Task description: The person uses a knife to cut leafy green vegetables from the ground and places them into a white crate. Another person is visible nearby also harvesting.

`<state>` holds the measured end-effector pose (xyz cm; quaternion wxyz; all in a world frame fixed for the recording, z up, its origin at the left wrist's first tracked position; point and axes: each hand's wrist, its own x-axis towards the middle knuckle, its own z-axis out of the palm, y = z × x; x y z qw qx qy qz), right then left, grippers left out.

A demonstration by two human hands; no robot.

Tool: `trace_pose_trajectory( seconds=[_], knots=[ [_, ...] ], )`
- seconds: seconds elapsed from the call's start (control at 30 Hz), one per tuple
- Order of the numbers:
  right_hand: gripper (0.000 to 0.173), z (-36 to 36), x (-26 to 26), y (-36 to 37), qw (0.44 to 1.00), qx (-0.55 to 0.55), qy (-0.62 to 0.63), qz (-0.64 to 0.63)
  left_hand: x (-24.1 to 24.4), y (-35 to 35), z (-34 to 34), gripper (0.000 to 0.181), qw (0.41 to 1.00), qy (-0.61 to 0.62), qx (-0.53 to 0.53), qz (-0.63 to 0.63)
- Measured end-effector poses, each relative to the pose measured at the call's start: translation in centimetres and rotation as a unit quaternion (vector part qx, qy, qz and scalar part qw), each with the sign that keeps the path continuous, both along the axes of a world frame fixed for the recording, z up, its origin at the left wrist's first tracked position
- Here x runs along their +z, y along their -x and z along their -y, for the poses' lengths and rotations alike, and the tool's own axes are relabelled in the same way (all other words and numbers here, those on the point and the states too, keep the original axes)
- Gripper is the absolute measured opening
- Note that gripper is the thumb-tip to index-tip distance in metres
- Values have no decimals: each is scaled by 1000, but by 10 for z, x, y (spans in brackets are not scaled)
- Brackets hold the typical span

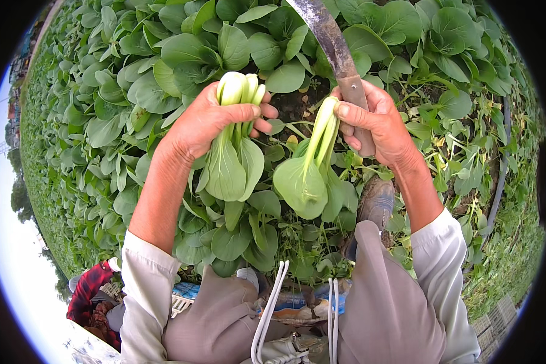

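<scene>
In my left hand (218, 116) is a head of bok choy (232, 168), its pale stem base up and its green leaves hanging down. My right hand (377, 118) grips the wooden handle (355, 95) of a curved harvesting knife (330, 41), whose stained blade points up and away from me. Pinched between that hand's thumb and fingers are also pale stalks with broad leaves (305, 186), which hang beside the handle. The two bunches are apart, over growing plants and a patch of dark soil (293, 104).
Dense bok choy plants (164, 63) fill the bed ahead and left. My shoe (376, 202) stands among low leaves at right. A dark hose (500, 182) runs along the right side. A person in a red checked sleeve (88, 284) is at lower left, near a plastic crate (180, 304).
</scene>
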<state>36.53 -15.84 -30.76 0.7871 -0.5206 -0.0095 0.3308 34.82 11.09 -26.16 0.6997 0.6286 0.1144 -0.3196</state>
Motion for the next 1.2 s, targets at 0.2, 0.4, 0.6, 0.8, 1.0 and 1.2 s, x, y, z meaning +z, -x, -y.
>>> trace_pose_trajectory(
  seconds=[0.2, 0.4, 0.6, 0.8, 1.0, 1.2],
  knots=[
    [27, -12, 0, 3, 997, 67, -20, 7, -21, 14, 31, 47, 999, 37, -30, 24],
    [26, -23, -1, 7, 996, 71, 17, 42, -24, 29, 41, 38, 987, 151, 22, -59],
    [23, -33, 3, 13, 981, -41, 150, 117, -22, 23, 44, 37, 997, 19, 74, 5],
    [31, -31, 15, 13, 972, 3, 189, 142, -20, 29, 58, 34, 995, -58, 49, 64],
    [25, -21, 10, 13, 956, 53, 237, 167, -21, 26, 56, 34, 994, -97, -8, 46],
    [25, -4, 0, 22, 939, -40, 281, 196, 16, 14, 51, 35, 908, -308, -220, 180]
  ],
)
